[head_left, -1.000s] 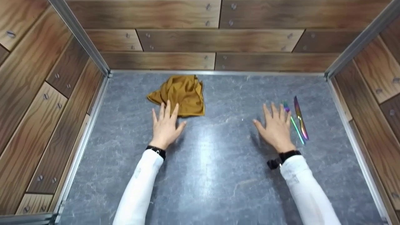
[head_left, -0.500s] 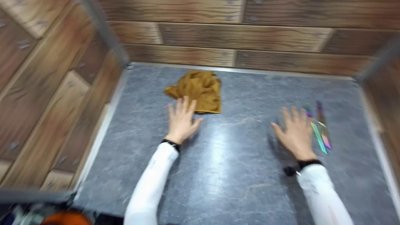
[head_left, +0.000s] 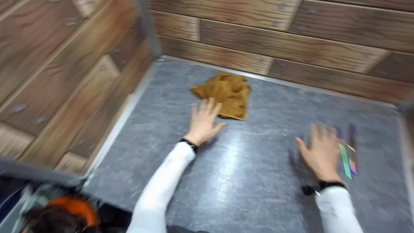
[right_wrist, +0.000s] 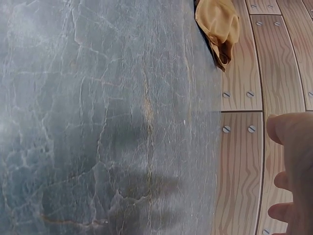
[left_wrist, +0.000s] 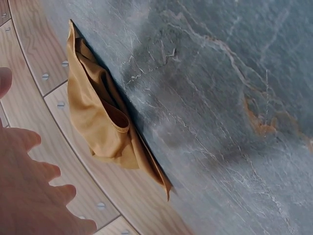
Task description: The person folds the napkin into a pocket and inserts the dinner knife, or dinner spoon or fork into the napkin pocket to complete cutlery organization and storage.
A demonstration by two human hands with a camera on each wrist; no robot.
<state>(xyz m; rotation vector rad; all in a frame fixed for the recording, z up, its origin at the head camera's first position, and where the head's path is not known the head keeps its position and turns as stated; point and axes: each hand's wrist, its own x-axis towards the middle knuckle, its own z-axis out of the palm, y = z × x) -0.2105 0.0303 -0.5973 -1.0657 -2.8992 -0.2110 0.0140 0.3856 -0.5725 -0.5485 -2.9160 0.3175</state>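
Observation:
A crumpled mustard-brown cloth lies on the grey marbled tabletop toward the back left. My left hand is spread flat in front of it, its fingertips overlapping the cloth's near edge in the head view. In the left wrist view a gap shows between the fingers and the cloth. Farther right, my right hand is held out with straight fingers and grips nothing. Just beyond its outer side lie a rainbow-coloured fork and a matching table knife, side by side. The hand partly overlaps the fork.
Wood-plank-patterned panels stand at the back and on the left, with a pale metal strip along the table's edges. Below the table's front left corner an orange round object sits among dark, blurred items.
The head view has turned left and tilted, so everything slides rightward in it and the orange object appears lower left. Both hands keep their places beside the cloth and the cutlery.

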